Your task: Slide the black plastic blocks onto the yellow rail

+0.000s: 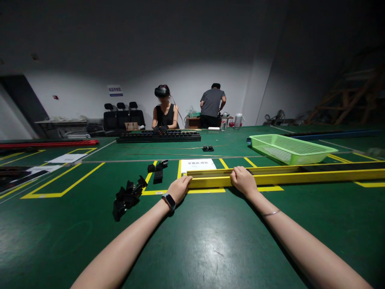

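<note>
A long yellow rail [279,177] lies across the green table, reaching off to the right. At its left end is my left hand [179,188], fingers curled against the end. My right hand [243,180] is closed over the rail a little further right, its fingertips inside the channel and partly hidden. Left of my left hand sits a pile of black plastic parts [128,196], with several more black parts [158,176] just behind it. A white paper label [198,164] with printed characters lies behind the rail's left end.
A light green basket [288,150] stands behind the rail on the right. Two small black parts [207,148] and thin rods [168,155] lie mid-table. Black rails [158,137] lie before a person in a headset; another person stands farther back. Red rails [60,143] are at left.
</note>
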The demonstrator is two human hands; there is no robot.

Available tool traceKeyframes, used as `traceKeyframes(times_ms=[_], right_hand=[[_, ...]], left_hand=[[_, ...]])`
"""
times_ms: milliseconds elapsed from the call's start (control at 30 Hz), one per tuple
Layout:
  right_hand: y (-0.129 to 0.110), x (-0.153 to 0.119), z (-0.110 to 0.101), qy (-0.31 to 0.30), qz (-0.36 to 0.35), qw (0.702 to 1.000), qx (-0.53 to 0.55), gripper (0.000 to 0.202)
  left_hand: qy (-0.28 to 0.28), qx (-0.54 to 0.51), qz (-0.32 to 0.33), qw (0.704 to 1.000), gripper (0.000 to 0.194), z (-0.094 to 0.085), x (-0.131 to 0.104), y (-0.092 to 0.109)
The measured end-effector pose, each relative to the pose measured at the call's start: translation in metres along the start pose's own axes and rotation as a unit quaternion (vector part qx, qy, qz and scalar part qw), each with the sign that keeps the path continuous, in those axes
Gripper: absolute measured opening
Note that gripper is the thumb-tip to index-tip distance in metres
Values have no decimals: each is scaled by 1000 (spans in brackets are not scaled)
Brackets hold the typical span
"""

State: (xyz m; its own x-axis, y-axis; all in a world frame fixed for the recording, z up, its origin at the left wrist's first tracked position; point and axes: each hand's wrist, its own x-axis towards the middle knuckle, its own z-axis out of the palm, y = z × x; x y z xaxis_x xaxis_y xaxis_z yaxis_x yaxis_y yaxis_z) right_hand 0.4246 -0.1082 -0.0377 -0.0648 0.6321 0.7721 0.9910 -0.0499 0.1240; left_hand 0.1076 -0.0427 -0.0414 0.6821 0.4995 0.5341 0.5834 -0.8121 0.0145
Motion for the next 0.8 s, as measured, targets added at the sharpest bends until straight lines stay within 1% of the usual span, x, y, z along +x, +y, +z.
traceKeyframes(times_ms=[200, 300, 433, 600, 800], right_hand=[[-2, 1, 0, 8, 3, 1000, -11, 21], [1, 0, 0, 7, 16, 1000, -12, 22], [9, -2, -1, 11, 37, 999, -8, 23], [20, -4, -1, 0, 54, 998, -16, 25], [37, -7, 0, -5, 57, 998, -18, 28]], left_hand=[[-1, 4, 1, 1000, 30, -2, 0, 1], [-1, 1, 3, 1000, 30, -2, 0, 1], [2, 0, 3, 1000, 29, -2, 0, 1], [1, 1, -2, 1000, 28, -1, 0, 0], [-7, 8, -5, 1000, 29, 0, 0, 0]])
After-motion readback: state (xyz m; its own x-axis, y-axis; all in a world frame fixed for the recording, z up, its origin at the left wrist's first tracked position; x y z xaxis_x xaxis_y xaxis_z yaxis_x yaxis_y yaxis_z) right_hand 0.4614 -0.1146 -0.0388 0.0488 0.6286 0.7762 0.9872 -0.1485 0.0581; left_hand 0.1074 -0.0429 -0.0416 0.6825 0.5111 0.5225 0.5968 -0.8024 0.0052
